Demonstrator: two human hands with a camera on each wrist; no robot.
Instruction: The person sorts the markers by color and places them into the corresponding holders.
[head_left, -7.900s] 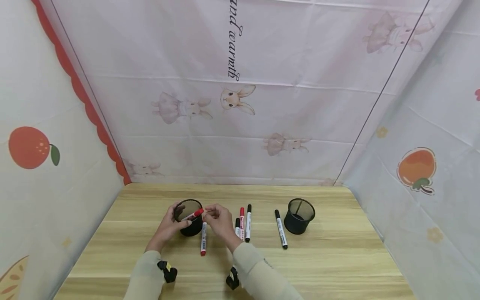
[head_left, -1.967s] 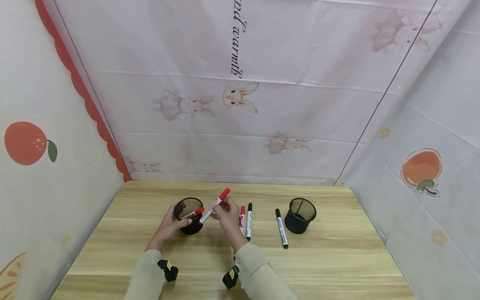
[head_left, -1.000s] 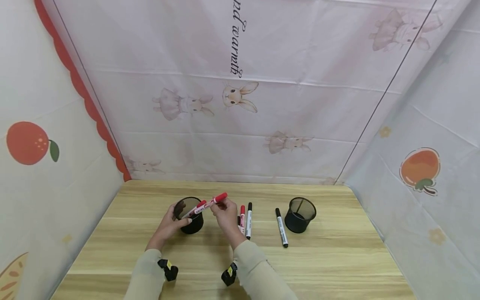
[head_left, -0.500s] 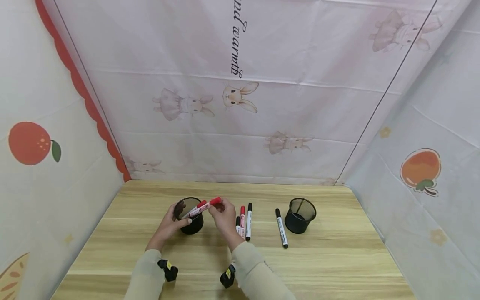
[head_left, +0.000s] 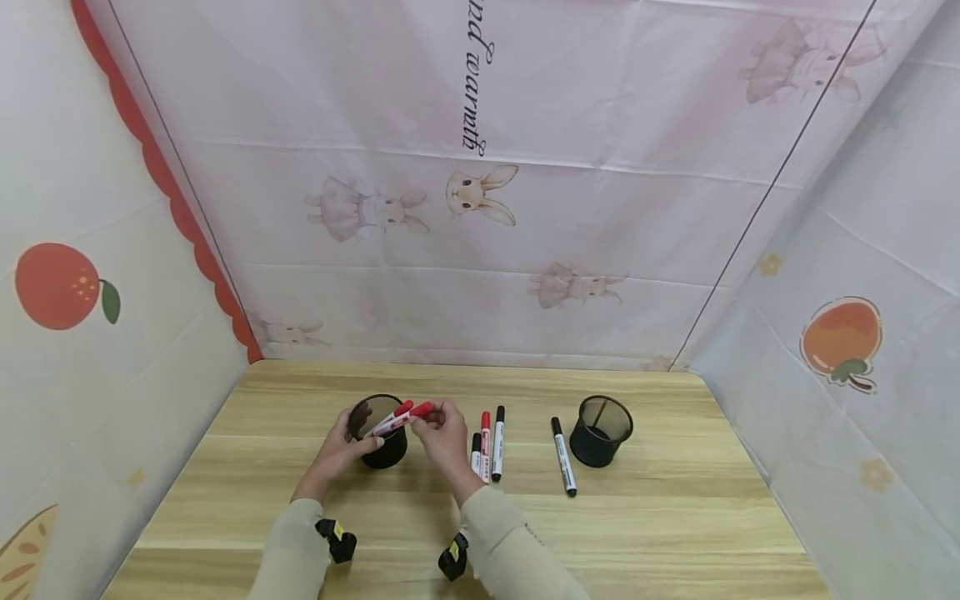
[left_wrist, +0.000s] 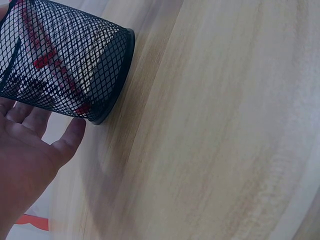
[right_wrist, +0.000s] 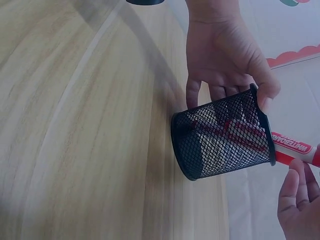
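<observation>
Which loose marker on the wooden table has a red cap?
The slim red-and-white marker between two slim black-and-white markers; the three other loose markers have black caps.

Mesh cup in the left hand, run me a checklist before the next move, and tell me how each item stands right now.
1. Mesh cup steadied by the left hand: ok, its thumb and fingers grip the sides.
2. Cup's base flat on the table: cannot tell for sure.
3. Held red marker aimed into the cup: ok, its lower end is inside the mouth.
4. Right hand free of that marker: not ok, it pinches the cap end.
5. Room beside the other red marker in the cup: ok, plenty of open space.
6. Loose red marker in the cup: not ok, it lies between two black-capped markers.
</observation>
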